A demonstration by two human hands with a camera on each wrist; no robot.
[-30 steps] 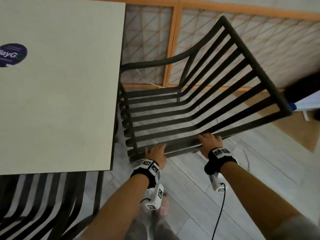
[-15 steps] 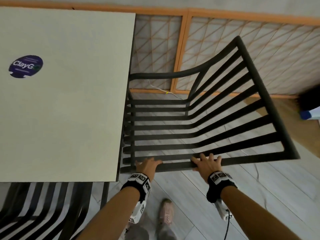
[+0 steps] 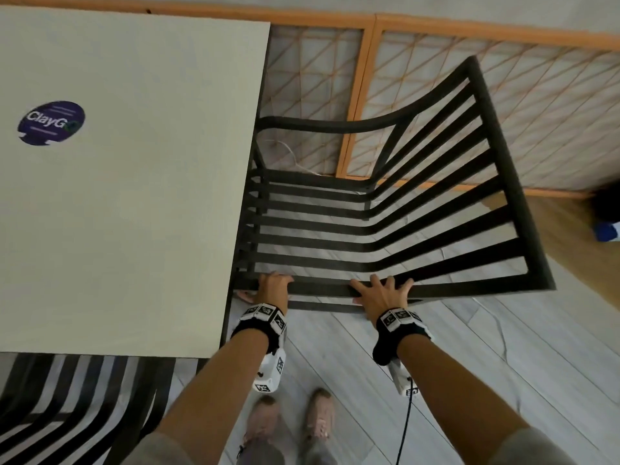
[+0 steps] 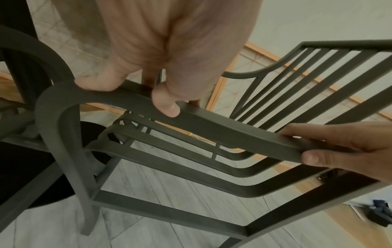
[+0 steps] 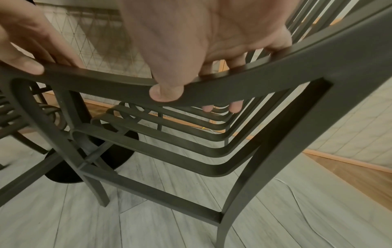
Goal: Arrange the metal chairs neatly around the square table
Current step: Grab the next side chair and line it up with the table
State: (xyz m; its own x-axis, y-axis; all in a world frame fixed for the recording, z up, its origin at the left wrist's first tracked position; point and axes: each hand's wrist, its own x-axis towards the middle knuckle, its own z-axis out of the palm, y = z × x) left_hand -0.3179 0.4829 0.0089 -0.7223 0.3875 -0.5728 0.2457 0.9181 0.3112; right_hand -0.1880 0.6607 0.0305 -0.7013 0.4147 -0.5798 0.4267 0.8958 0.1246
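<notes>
A dark slatted metal chair (image 3: pixel 513 182) stands at the right side of the pale square table (image 3: pixel 134 196), its seat front tucked under the table edge. Both hands hold its near armrest (image 3: pixel 322 290). My left hand (image 3: pixel 273 286) grips the armrest close to the table corner, thumb on the near face (image 4: pixel 167 107). My right hand (image 3: pixel 382 293) grips it further right, where it meets the backrest, with the thumb (image 5: pixel 165 94) on the near side and the fingers curled over the far side. A second slatted chair (image 3: pixel 157 380) shows under the table's near edge.
A lattice screen with an orange wooden frame (image 3: pixel 369 95) runs close behind the chair. The table's black round base (image 5: pixel 118 151) sits on the grey plank floor. A thin cable (image 3: pixel 496 330) lies on the floor at right. My shoes (image 3: pixel 292 421) are below the armrest.
The chair has swung from an angled stance to sit squarer with the table's right edge. Both hands have stayed on the near armrest.
</notes>
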